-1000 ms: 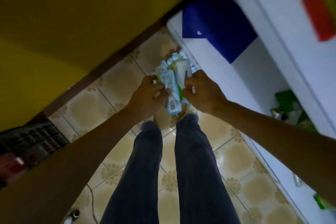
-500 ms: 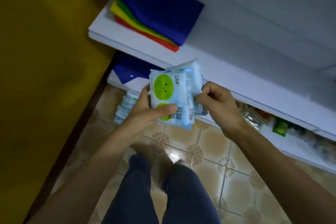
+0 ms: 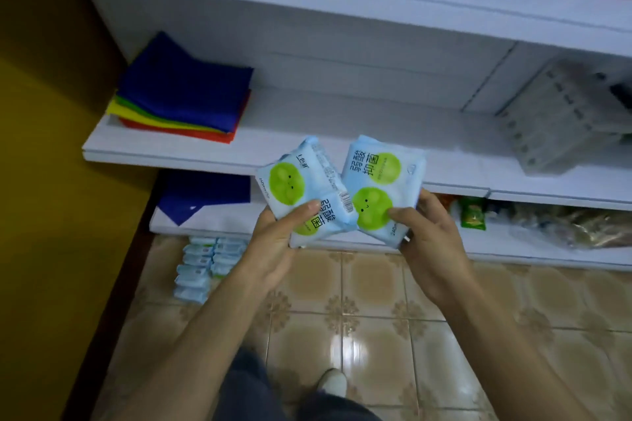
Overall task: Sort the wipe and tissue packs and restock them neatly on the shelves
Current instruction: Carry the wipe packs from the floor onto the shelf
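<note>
The left hand (image 3: 277,243) grips two fanned light-blue wipe packs (image 3: 294,188), and the right hand (image 3: 431,249) pinches what looks like a third pack (image 3: 379,178) by its lower end, all just in front of the middle shelf (image 3: 342,126). The slick, splayed pair seems likeliest to slip and drop when shelved one-handed. Counted: three packs in hand, roughly ten in the floor pile (image 3: 205,267), and one stack of folded cloths (image 3: 181,92).

A single wide-angle head camera looks forward and steeply down along the person's own arms, facing the white shelves (image 3: 342,120). It sits close. The left hand (image 3: 277,246) and right hand (image 3: 432,246), gripping the left pack (image 3: 297,191) and right pack (image 3: 379,181), fill the centre before the middle shelf's front edge. The tiled floor (image 3: 376,335) spans the bottom.
</note>
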`<state>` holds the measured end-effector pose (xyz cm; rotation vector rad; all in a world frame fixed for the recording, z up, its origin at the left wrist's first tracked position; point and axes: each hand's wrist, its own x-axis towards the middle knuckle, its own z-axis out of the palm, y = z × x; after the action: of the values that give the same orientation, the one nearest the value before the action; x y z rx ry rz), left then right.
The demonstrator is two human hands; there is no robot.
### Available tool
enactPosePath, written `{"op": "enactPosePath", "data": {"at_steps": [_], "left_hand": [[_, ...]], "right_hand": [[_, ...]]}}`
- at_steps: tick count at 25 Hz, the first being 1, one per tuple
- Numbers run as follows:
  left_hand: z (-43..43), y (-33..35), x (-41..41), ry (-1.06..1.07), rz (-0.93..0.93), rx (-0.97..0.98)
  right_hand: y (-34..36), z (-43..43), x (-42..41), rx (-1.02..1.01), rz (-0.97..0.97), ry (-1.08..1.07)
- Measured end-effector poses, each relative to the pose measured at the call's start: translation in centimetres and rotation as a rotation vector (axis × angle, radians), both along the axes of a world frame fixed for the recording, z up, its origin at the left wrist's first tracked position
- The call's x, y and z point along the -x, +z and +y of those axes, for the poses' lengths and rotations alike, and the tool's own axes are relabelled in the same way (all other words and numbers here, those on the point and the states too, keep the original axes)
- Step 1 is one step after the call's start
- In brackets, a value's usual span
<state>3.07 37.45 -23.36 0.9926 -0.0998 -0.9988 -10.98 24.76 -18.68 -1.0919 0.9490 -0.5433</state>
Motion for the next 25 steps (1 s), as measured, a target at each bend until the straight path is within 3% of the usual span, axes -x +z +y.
{"op": "enactPosePath", "data": {"at_steps": [6,9,18,21,25], "left_hand": [[-7.2,5.5,5.0,-0.071,0.104,0.115],[-9.8,7.8,5.1,-0.099,0.05,0.104],[-19.7,13.3,-4.3,-0.098,-0.157,0.284],[-24.0,16.4,-10.7,-0.009,-0.367,0.266],[-29.2,20.0,-19.8,0.064,-0.977,0.085]], "right_hand": [[2.9,-4.4,6.6,-0.029,-0.197,-0.109],[4.0,-6.3,7.1,-0.034,-0.277,-0.122],[8.0,-14.9,-0.2,0.08,-0.432,-0.15],[9.8,-18.8,-4.2,0.177,-0.401,-0.209],[12.1,-23.8,-8.7,0.399,-0.265,-0.298]]}}
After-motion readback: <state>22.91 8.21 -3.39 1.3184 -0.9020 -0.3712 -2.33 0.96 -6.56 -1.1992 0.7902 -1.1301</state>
